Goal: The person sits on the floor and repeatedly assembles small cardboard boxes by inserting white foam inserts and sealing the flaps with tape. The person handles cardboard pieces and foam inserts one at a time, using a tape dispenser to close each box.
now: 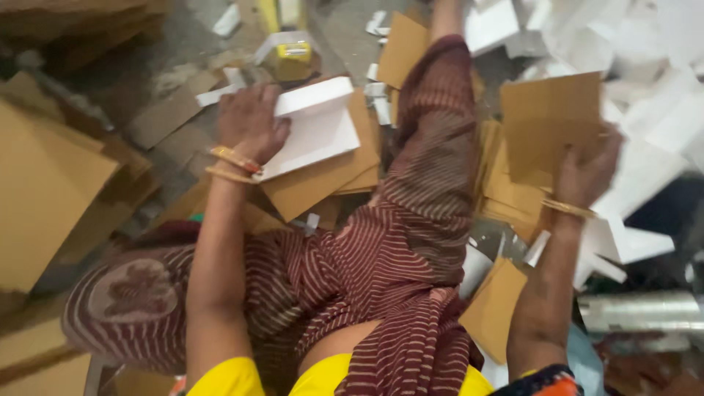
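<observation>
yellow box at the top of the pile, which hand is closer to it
Left. The left hand rests on a white folded board just below the yellow box. The right hand is far across, holding a brown cardboard sheet.
</observation>
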